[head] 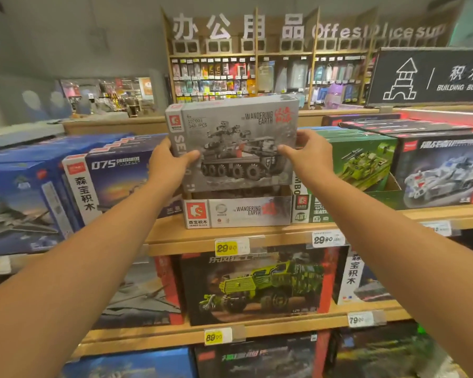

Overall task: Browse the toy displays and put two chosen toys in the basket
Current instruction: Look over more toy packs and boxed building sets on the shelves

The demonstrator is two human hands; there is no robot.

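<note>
Grey toy box (235,140) with a tank picture sits in the middle of the frame, held up by both hands. Left hand (167,165) grips its left edge, thumb curled over the front. Right hand (309,156) grips the right edge the same way. Just under it, a white box (238,211) of the same kind rests on the wooden shelf (230,236). Yellow price tag (227,248) hangs on the shelf edge below. Blue box (112,181) stands at the left, green box (363,162) at the right.

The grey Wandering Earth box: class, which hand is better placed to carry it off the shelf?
Neither clearly: left hand and right hand both grip the grey box, one at each side edge.
</note>
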